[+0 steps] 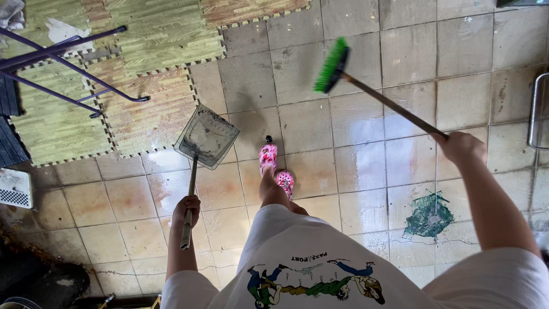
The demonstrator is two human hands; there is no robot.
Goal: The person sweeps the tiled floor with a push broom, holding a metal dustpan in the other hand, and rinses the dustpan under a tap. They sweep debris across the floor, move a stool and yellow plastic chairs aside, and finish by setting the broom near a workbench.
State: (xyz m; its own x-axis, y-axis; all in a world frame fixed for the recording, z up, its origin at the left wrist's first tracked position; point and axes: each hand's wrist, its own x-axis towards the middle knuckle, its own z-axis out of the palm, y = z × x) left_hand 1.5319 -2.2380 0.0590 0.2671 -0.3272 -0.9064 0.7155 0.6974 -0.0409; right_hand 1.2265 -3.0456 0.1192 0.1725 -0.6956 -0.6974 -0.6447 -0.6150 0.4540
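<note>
— So, what have the hands got hold of?

— The left hand (187, 209) is closed round the long handle of a dustpan (206, 137). The pan itself is a dark, dirty scoop held out ahead of the person, over the edge where the tiled floor (354, 166) meets the foam mats (143, 74). I cannot tell whether it touches the ground.

— And the other one?

— The right hand (462, 146) is wrapped tight round the stick of a broom (377, 94). The stick slants up and away from the fist, and the green bristle head (331, 66) is at the far end, above the tiles and well apart from the dustpan.

— Where does the person stand?

— Between the two tools, in pink patterned shoes (275, 169), one foot ahead of the other, on wet-looking, shiny tiles. A white shirt with a coloured print fills the near edge of the view.

— Anything else about?

— A purple metal frame (68, 68) sits over the mats on the left, a white vented box (15, 189) lies by the left wall, and a green smear (429, 216) marks a tile under the right arm.
</note>
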